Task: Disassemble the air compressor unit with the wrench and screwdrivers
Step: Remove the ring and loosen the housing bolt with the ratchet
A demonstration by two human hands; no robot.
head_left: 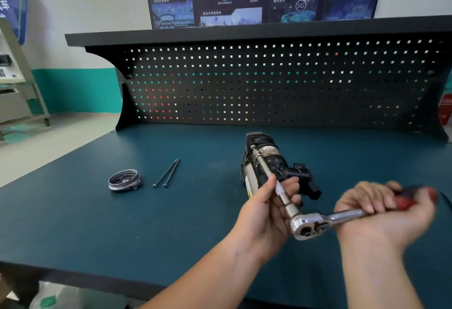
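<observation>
The black and silver air compressor unit lies on the blue workbench, right of centre. A chrome ratchet wrench with a long extension bar reaches to a bolt at the unit's far end. My left hand grips the extension bar near the ratchet head. My right hand, blurred, holds the wrench's red and black handle. A round metal end cap and two long black bolts lie on the bench to the left.
A black pegboard back panel with a shelf on top closes off the bench's far side. The bench's front edge runs close below my arms. A cabinet on wheels stands on the floor at far left.
</observation>
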